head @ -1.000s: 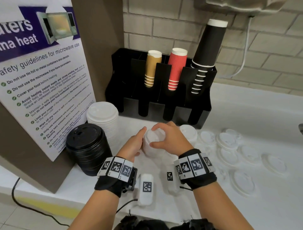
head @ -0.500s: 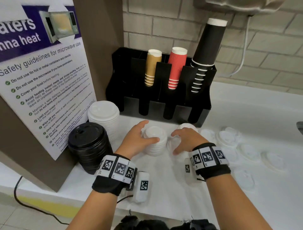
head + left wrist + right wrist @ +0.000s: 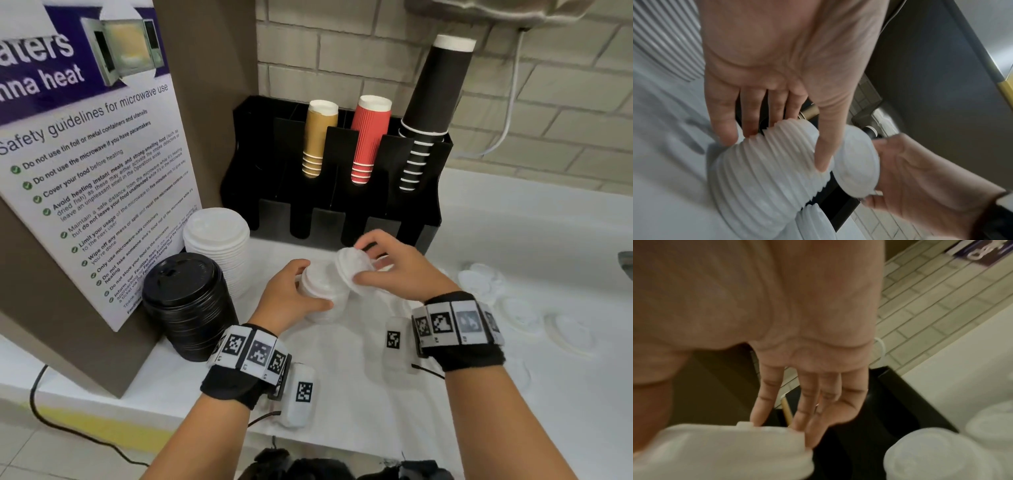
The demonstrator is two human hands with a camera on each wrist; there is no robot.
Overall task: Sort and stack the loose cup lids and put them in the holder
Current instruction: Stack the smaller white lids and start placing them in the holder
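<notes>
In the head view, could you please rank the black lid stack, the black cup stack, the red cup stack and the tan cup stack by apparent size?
1. black cup stack
2. black lid stack, though it is nearer the camera
3. red cup stack
4. tan cup stack, only slightly smaller than the red

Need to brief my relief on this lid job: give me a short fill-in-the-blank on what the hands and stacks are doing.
1. The left hand grips a stack of ____ lids.
2. The right hand holds a single lid, tilted, beside that stack's ____.
3. The tallest cups in the holder are ____.

Missing words: white; top; black
</notes>
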